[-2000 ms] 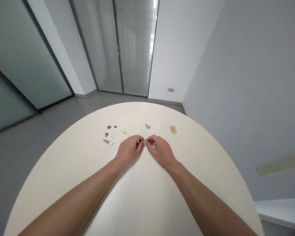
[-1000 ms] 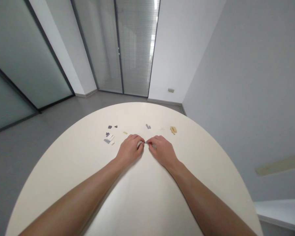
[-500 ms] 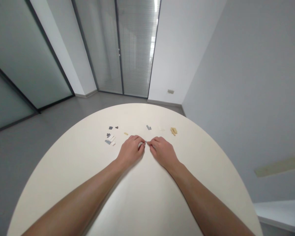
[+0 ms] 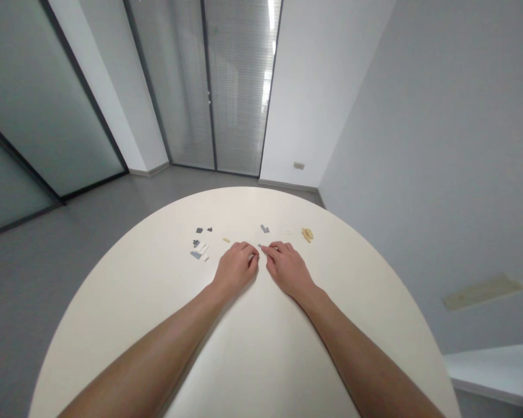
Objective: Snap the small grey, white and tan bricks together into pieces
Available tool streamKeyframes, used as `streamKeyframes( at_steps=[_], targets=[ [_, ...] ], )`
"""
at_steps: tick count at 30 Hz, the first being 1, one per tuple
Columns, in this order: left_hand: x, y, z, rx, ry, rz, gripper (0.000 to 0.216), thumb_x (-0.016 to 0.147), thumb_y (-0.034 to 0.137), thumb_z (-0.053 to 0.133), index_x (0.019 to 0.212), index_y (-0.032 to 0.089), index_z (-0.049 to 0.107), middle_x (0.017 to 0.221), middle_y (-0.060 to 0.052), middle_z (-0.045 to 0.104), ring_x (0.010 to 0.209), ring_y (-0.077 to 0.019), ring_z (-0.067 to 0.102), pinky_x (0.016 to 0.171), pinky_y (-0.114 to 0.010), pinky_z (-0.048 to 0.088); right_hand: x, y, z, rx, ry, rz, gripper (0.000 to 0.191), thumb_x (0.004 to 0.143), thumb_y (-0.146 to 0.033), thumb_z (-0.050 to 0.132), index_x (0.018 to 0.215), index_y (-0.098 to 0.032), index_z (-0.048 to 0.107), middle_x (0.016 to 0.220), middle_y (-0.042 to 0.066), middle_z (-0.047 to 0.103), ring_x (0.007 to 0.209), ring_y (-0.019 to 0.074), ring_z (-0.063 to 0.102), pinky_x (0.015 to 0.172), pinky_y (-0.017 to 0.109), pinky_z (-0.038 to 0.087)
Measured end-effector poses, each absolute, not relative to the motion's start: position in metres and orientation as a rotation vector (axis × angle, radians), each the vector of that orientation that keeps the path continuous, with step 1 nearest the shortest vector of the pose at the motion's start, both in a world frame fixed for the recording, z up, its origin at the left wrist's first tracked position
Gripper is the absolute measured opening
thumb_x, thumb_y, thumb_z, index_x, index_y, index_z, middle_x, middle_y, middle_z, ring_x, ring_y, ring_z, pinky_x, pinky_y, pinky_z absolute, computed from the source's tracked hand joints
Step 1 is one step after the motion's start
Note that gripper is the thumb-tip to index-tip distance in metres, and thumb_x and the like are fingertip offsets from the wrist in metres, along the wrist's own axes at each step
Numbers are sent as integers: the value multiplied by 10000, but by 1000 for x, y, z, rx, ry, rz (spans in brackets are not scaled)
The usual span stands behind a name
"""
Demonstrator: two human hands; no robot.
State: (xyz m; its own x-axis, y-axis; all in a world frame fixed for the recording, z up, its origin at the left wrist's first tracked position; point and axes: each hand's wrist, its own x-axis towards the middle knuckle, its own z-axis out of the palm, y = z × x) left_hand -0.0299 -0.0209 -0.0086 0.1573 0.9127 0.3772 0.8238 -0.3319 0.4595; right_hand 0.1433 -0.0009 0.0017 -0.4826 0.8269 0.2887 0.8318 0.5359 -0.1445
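My left hand (image 4: pixel 237 264) rests on the white round table (image 4: pixel 253 360), its thumb and forefinger pinched together. Whatever is between those fingertips is too small to make out. Just across a narrow gap, my right hand (image 4: pixel 289 266) has its fingers bent and closed, with the forefinger's tip against a small grey piece (image 4: pixel 260 245). Beyond the hands lie a pair of grey flat pieces (image 4: pixel 265 229). A small tan piece (image 4: pixel 226 240) sits past my left hand's knuckles.
Left of my hands is a loose group of white pieces (image 4: pixel 203 248), a grey plate-like piece (image 4: pixel 196 255) and dark pieces (image 4: pixel 199 230). Tan pieces (image 4: pixel 307 234) are heaped at right, near a thin whitish piece (image 4: pixel 288 232). Glass partitions stand behind the table.
My fingertips have drawn slightly apart. The small grey piece now shows beyond the right forefinger, where before it was between both hands. The view has shifted a little.
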Motion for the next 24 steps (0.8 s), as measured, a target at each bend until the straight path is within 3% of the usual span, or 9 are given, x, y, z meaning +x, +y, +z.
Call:
streamKeyframes(
  at_steps=[6,24],
  targets=[
    [-31,-22,-8,2203,1775,919,166,931,194,500,890,208,660,945,-50,698,959,-221,608,811,-338,472,137,-2,9,-1428,-2530,-94,426,945,-153,477,1344,-229,603,1231,111,641,1100,260,542,960,372,454],
    [-31,-23,-6,2295,1778,856,183,934,191,482,844,201,641,938,-73,668,954,-227,596,821,-338,470,102,29,9,-1727,-2352,-39,429,968,-270,455,1386,-238,548,1260,158,552,1139,292,503,880,393,483]
  ],
)
